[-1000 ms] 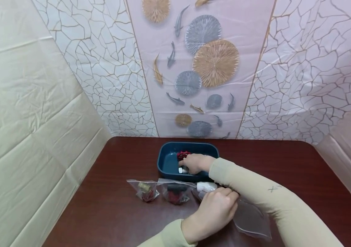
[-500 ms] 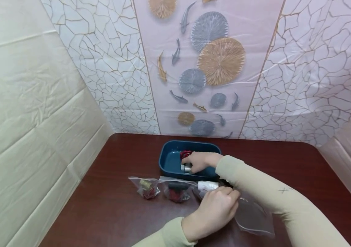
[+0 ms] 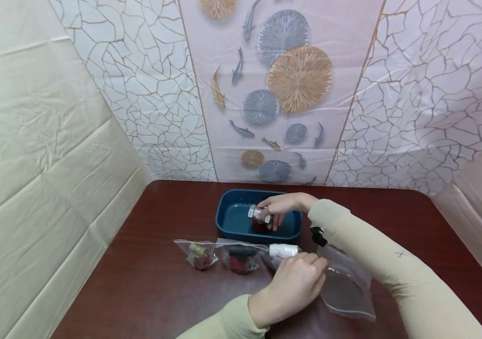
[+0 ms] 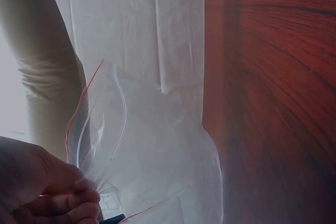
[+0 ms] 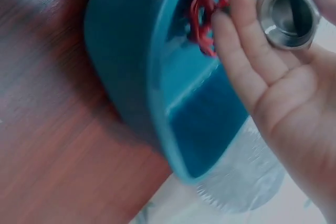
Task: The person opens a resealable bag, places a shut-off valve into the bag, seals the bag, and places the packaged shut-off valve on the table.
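Observation:
Over the blue bin (image 3: 220, 225), my right hand (image 3: 283, 205) grips a silver gate valve (image 3: 260, 214). Its red handwheel (image 5: 202, 20) points down in the head view, and the right wrist view looks into the hexagonal metal end (image 5: 289, 17). My left hand (image 3: 291, 285) pinches the top of a clear zip bag (image 3: 349, 289) on the near side of the bin. In the left wrist view, the bag's red-lined mouth (image 4: 124, 108) gapes apart beside the thumb. No contents show in the visible part of this bag.
Left of my left hand lie a zip bag (image 3: 200, 255) with a brass-coloured and red part, another zip bag (image 3: 239, 259) with a black and red part, and a white cylinder (image 3: 283, 250). Fabric walls surround the dark red table (image 3: 139, 282).
My right hand has raised the valve from the bin's floor and turned it, so the red wheel now hangs beneath the silver body. The left hand keeps its hold on the bag.

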